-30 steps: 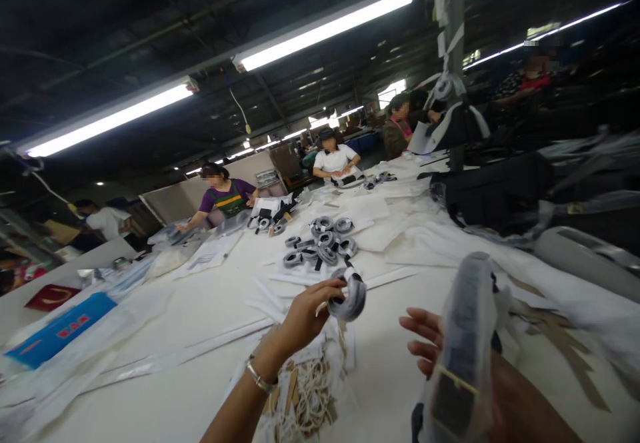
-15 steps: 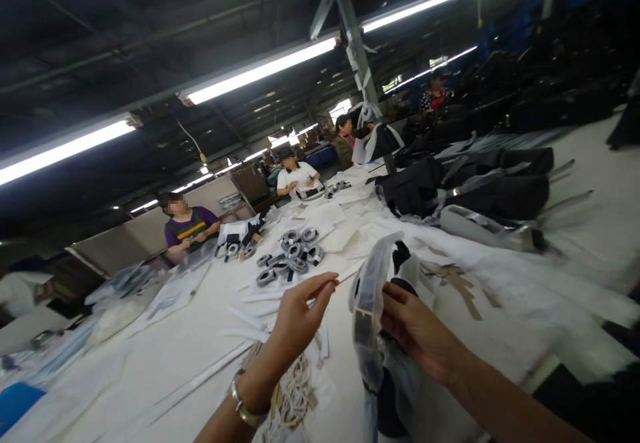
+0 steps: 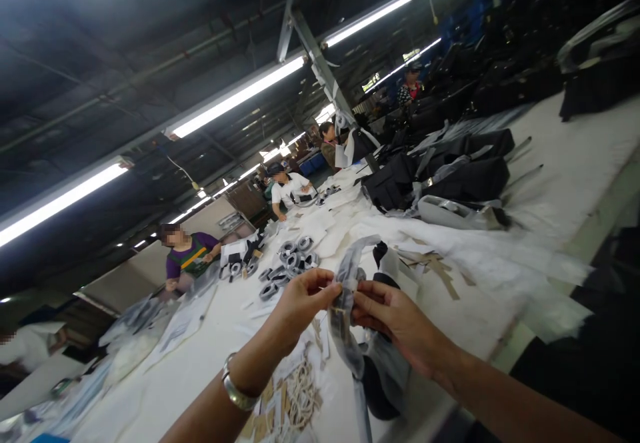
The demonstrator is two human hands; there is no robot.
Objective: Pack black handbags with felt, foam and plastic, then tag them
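In front of me a strap [image 3: 342, 336] wrapped in cloudy plastic film, with a gold buckle, curves upright over black padded material [image 3: 377, 390]. My left hand [image 3: 300, 306] pinches the strap's left edge between thumb and fingers. My right hand [image 3: 400, 316] grips it from the other side, fingers closed, its tips close to the left ones. The part between the fingertips is hidden. A bracelet [image 3: 237, 386] circles my left wrist.
Rolled wrapped straps [image 3: 295, 253] lie beyond my left hand on the white table [image 3: 200, 363]. Cords [image 3: 303, 393] are below it. Cardboard strips [image 3: 443, 273], white sheeting [image 3: 500, 256] and black bags [image 3: 395, 180] lie right. Co-workers [image 3: 193, 256] sit along the far left side.
My left hand has moved right and now pinches the wrapped strap; before, it was apart from it. My right hand has shifted slightly left, and the camera view has turned.
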